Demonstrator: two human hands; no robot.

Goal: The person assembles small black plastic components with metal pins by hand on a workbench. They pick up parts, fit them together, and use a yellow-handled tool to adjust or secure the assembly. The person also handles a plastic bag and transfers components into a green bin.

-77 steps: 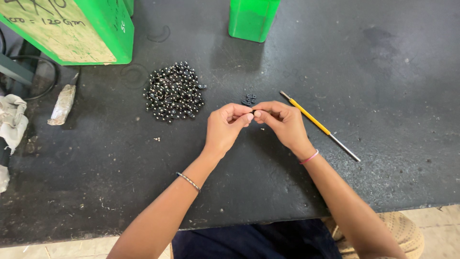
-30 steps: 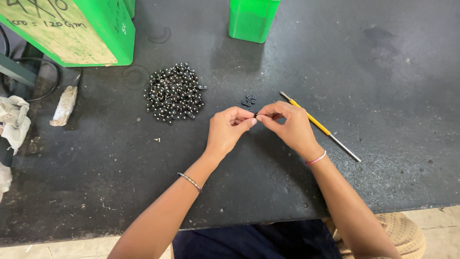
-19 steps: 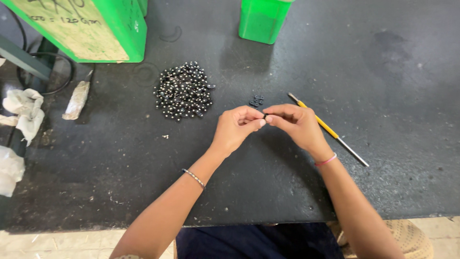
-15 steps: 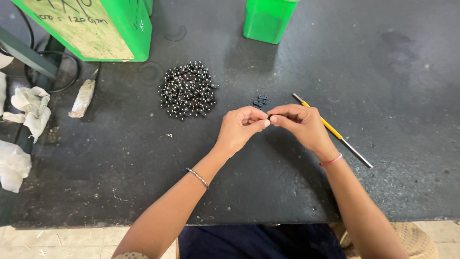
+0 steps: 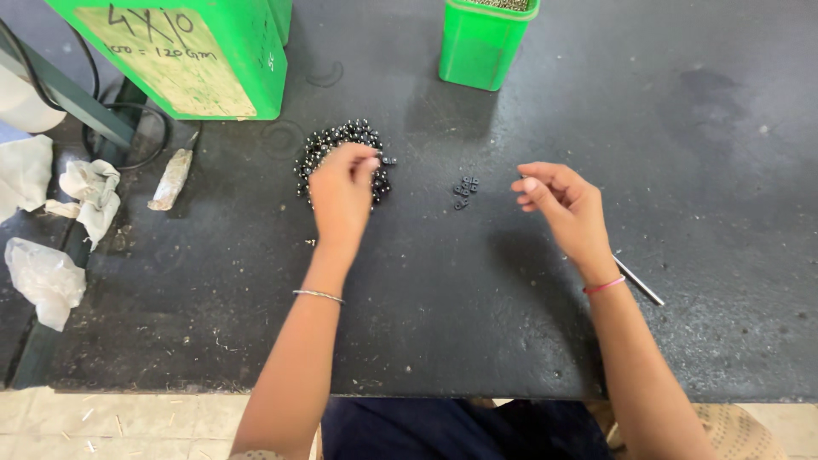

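Nearest the person, two bare forearms reach out over the dark table (image 5: pixel 426 341), the left wearing a thin metal bangle (image 5: pixel 318 296) and the right a pink band (image 5: pixel 603 285). Just right of the right wrist, the tip of a thin rod (image 5: pixel 639 282) shows from under the arm. The right hand (image 5: pixel 562 204) hovers palm-down with its fingers loosely curled; whether its grip holds anything cannot be told. The left hand (image 5: pixel 341 192) lies over the near edge of the bead pile (image 5: pixel 336 149), its fingertips pinched together on the dark beads, though whether a bead is actually in the grip cannot be told. Between the two hands, a little nearer the right, sits a small cluster of black caps (image 5: pixel 464 189), apart from both. Farther back stand a green cup (image 5: pixel 486 43) and, to the left, a big green bin (image 5: pixel 183 55). Crumpled white rags (image 5: pixel 85 192) lie off the table's left edge.
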